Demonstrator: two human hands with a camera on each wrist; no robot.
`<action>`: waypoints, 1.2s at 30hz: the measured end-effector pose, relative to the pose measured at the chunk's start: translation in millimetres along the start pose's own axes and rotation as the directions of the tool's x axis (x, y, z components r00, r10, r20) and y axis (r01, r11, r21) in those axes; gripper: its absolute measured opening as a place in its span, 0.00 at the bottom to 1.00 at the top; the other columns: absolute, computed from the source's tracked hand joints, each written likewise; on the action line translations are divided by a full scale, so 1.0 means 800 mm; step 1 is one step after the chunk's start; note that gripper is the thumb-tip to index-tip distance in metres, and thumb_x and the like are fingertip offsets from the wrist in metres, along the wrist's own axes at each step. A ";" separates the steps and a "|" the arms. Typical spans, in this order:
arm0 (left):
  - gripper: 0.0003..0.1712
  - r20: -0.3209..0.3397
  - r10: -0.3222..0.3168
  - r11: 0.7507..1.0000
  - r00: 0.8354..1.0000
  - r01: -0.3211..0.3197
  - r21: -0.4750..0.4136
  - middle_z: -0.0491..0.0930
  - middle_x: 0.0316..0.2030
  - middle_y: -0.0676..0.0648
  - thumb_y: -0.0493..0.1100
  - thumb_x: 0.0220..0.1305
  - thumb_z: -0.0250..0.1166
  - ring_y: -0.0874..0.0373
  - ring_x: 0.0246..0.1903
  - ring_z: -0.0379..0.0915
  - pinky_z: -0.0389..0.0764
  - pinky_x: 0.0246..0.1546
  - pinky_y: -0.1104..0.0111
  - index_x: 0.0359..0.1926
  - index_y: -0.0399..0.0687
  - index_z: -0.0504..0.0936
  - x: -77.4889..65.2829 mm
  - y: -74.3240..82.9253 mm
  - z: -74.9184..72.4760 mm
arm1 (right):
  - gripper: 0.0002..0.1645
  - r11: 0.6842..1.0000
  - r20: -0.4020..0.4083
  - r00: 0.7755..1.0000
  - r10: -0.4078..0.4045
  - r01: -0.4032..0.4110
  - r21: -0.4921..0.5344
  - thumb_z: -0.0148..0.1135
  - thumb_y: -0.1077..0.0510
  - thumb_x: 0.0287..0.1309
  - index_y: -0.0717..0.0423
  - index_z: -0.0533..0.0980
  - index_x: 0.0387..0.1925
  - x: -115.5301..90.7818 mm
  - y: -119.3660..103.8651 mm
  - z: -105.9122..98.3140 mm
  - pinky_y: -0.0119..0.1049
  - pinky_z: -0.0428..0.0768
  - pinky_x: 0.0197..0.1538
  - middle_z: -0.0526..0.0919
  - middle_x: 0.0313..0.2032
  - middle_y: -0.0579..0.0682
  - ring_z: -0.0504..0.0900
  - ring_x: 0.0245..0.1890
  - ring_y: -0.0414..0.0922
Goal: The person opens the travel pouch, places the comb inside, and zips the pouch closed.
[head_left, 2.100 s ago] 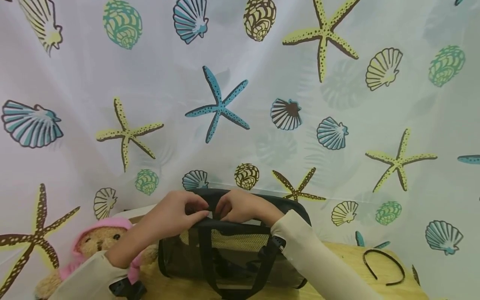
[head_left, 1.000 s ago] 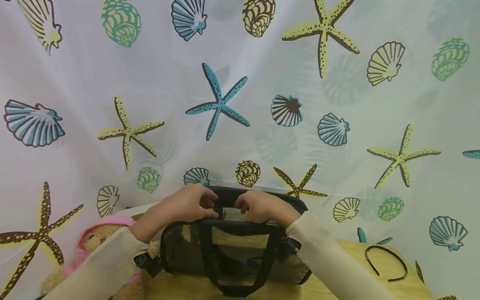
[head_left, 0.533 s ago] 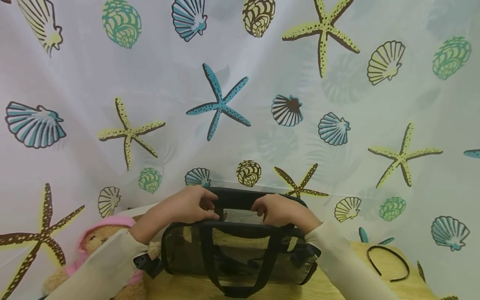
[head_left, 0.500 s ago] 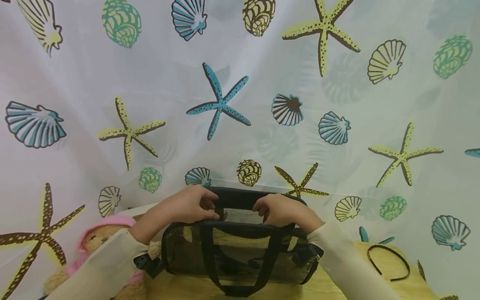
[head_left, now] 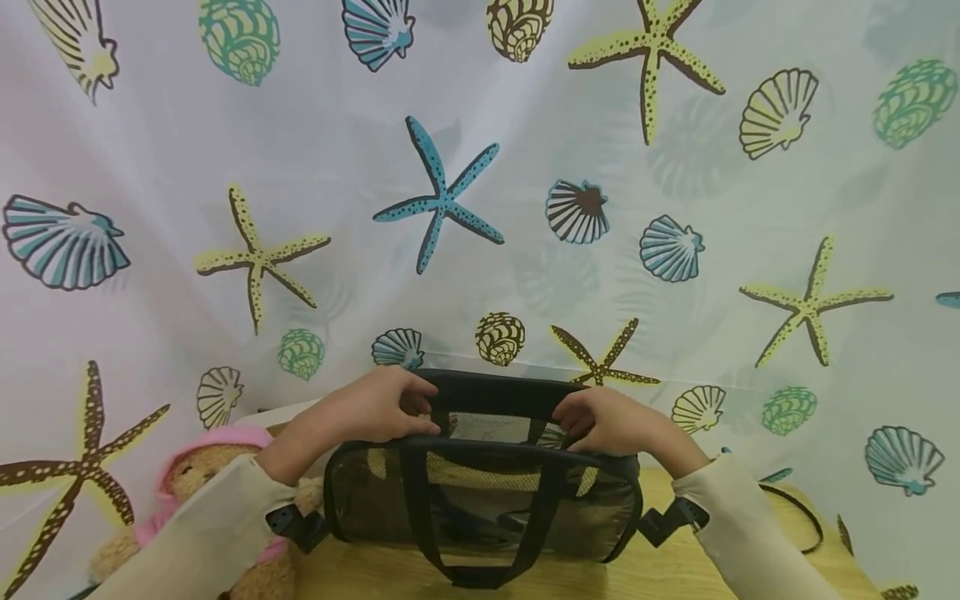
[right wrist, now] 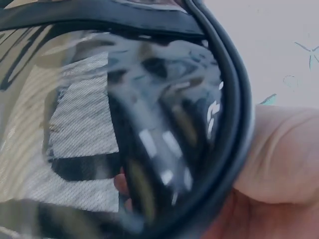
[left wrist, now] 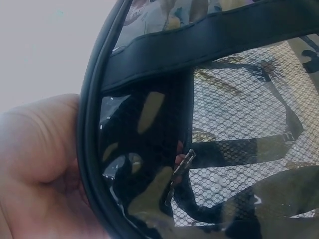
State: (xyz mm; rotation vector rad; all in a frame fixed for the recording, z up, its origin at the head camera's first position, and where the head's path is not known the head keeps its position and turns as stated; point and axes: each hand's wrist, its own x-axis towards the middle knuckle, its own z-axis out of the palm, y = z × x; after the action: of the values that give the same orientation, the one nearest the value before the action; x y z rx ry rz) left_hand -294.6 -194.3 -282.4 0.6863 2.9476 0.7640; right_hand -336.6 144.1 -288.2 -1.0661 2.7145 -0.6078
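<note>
A see-through handbag (head_left: pixel 360 500) with black trim and mesh panels lies in front of me, its top opening gaping between my hands. My left hand (head_left: pixel 378 404) grips the left end of the opening, thumb at the near edge and fingers curled at the far side. At the right end, my right hand (head_left: pixel 618 421) holds the edge with bent fingers and thumb. Both wrist views show the bag's clear end walls and black piping (left wrist: pixel 89 149), with fingertips (right wrist: pixel 121 184) visible through the plastic. A black strap handle (head_left: pixel 483 577) hangs down the front.
A teddy bear (head_left: pixel 206 475) in a pink hood sits at the left, partly behind my left sleeve. On the wooden table (head_left: pixel 660 575) at the right lies a dark headband (head_left: pixel 813 533), partly covered by my right sleeve. A shell-print curtain (head_left: pixel 337 150) hangs behind.
My right hand has slid rightward along the bag's top, from beside the left hand to the right end. The opening has widened. My left hand shifted slightly right, then stayed.
</note>
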 end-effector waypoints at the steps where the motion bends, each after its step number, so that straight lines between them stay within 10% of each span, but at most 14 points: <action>1: 0.34 -0.001 0.003 1.000 1.000 -0.003 -0.001 0.87 0.52 0.41 0.49 0.66 0.72 0.45 0.54 0.84 0.85 0.53 0.57 0.66 0.34 0.77 0.000 0.000 0.000 | 0.23 1.000 -0.006 1.000 0.002 -0.002 0.001 0.70 0.66 0.62 0.65 0.78 0.59 -0.004 0.002 -0.001 0.39 0.86 0.53 0.86 0.52 0.61 0.87 0.52 0.55; 19: 0.35 -0.009 -0.001 0.998 1.000 0.000 -0.056 0.87 0.53 0.40 0.51 0.65 0.73 0.45 0.55 0.84 0.86 0.52 0.57 0.65 0.35 0.78 -0.002 -0.003 0.006 | 0.26 0.999 0.032 0.999 0.004 -0.006 0.044 0.71 0.64 0.61 0.67 0.77 0.59 -0.042 0.042 -0.002 0.37 0.87 0.49 0.88 0.48 0.57 0.88 0.50 0.55; 27: 0.35 -0.010 -0.034 0.999 0.999 0.034 -0.039 0.87 0.52 0.41 0.50 0.65 0.73 0.44 0.54 0.84 0.85 0.52 0.59 0.66 0.34 0.77 -0.017 -0.015 -0.001 | 0.14 0.999 -0.191 0.981 -0.043 0.037 -0.037 0.61 0.48 0.73 0.54 0.81 0.36 -0.046 0.044 -0.009 0.33 0.82 0.32 0.86 0.31 0.47 0.85 0.28 0.38; 31: 0.36 -0.019 -0.027 0.999 0.999 0.027 -0.031 0.87 0.52 0.41 0.50 0.65 0.73 0.44 0.53 0.84 0.86 0.50 0.59 0.66 0.33 0.76 -0.018 -0.013 -0.007 | 0.19 0.989 0.021 0.993 0.119 -0.121 0.089 0.48 0.51 0.81 0.54 0.79 0.35 -0.068 0.055 -0.031 0.39 0.84 0.28 0.85 0.33 0.50 0.86 0.29 0.45; 36: 0.35 -0.019 -0.020 0.999 1.000 0.020 -0.029 0.87 0.51 0.41 0.50 0.65 0.73 0.45 0.53 0.84 0.86 0.50 0.58 0.66 0.33 0.77 -0.013 -0.007 -0.007 | 0.09 0.919 0.345 0.869 0.355 -0.392 0.044 0.56 0.54 0.75 0.51 0.81 0.43 -0.101 0.079 -0.025 0.47 0.87 0.37 0.86 0.38 0.51 0.87 0.36 0.49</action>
State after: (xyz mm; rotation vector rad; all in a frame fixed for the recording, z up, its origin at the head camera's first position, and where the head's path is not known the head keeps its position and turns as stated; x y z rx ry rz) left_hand -288.5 -205.7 -280.9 0.6501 2.9493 0.8143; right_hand -322.3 247.3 -296.7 -0.5280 2.4563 -0.4585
